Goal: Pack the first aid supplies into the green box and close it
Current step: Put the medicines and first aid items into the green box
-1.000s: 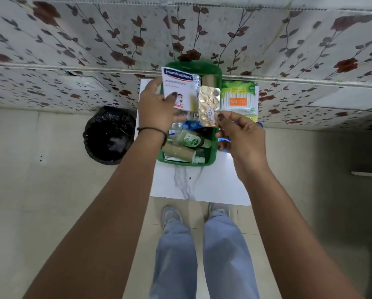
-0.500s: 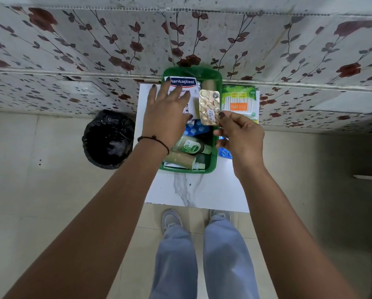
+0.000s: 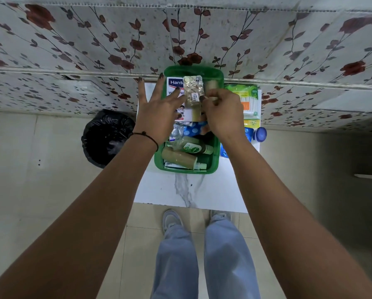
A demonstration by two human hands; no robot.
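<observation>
The open green box (image 3: 216, 157) sits on a small white table (image 3: 206, 190) against the wall. Inside lie two bottles (image 3: 181, 157), a blue dotted pack (image 3: 191, 129) and a white Hansaplast plaster box (image 3: 175, 86) at the far end. My left hand (image 3: 159, 111) rests flat with spread fingers on the plaster box. My right hand (image 3: 222, 114) pinches a gold tablet blister strip (image 3: 193, 89) by its near end, holding it over the plaster box inside the green box.
A green pack of cotton buds (image 3: 246, 98) lies on the table right of the box, with a blue round container (image 3: 259, 133) nearer. A black-lined bin (image 3: 107, 137) stands on the floor to the left. My feet (image 3: 172, 220) are below the table's front edge.
My left hand laid the plaster box down in the box and now presses it flat. My right hand carried the blister strip leftward, over the plaster box.
</observation>
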